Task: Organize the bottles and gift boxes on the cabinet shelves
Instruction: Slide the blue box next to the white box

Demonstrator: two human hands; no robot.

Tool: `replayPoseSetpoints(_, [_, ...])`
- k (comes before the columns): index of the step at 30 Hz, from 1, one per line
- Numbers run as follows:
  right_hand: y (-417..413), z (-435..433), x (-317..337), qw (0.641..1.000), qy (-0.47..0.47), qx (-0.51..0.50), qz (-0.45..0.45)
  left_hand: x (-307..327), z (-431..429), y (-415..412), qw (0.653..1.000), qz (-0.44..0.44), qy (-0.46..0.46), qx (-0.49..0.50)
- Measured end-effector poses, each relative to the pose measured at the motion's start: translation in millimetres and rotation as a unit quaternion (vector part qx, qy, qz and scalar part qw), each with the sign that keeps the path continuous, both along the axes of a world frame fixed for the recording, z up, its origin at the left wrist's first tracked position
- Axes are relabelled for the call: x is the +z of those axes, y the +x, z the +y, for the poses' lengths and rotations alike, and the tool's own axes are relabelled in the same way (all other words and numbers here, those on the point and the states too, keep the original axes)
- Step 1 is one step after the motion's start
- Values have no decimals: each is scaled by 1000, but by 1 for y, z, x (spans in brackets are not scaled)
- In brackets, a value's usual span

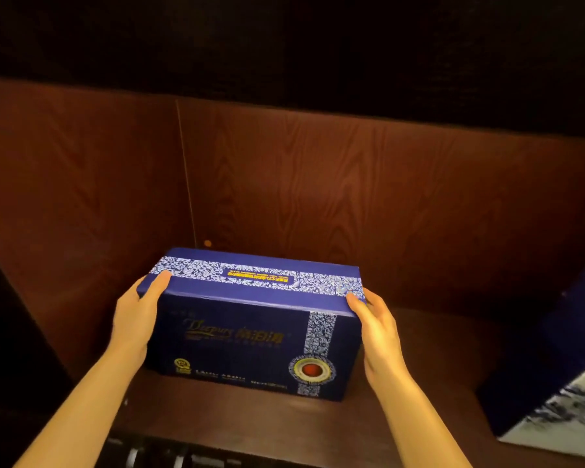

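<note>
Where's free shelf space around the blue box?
Bare shelf lies between the blue gift box and the second box at right, and behind the gift box to the back panel. Left is tight: the left hand sits near the side wall. The right hand holds the other end.

Dark blue rectangular cardboard gift box sits on wooden cabinet shelf, near left-rear corner. Left hand and right hand flank its ends. Second blue-and-white box stands at right.

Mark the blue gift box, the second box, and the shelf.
blue gift box (237, 336), head view, front face.
second box (554, 376), head view, dark side panel.
shelf (419, 336), head view, bare board.
</note>
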State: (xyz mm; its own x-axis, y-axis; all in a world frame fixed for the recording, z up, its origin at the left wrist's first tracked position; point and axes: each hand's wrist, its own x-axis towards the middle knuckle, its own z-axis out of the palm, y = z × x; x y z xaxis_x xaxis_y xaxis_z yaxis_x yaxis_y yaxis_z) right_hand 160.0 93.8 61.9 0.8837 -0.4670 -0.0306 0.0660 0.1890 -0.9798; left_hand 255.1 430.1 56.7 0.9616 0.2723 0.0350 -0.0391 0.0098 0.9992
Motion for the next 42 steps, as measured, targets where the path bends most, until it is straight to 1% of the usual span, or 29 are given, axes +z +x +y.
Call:
replayPoseSetpoints(2, [-4, 4, -5, 1000, 16, 3, -12, -1, 2, 0, 1000, 1, -6, -10])
replayPoseSetpoints(6, [-6, 13, -9, 1000, 7, -11, -9, 1, 5, 1, 1000, 5, -10, -20])
replayPoseSetpoints(16, [-11, 11, -11, 1000, -9, -28, -11, -2, 0, -3, 999, -11, 20, -29])
replayPoseSetpoints(25, [-30, -24, -13, 999, -16, -47, -15, -4, -32, -15, 996, -28, 37, -74])
replayPoseSetpoints(37, [-66, -85, -11, 995, -16, -99, -24, -6, -99, -35, 993, -32, 67, -97])
replayPoseSetpoints(42, [-81, -115, -10, 994, -14, -105, -27, -6, -130, -46, 991, -31, 74, -105])
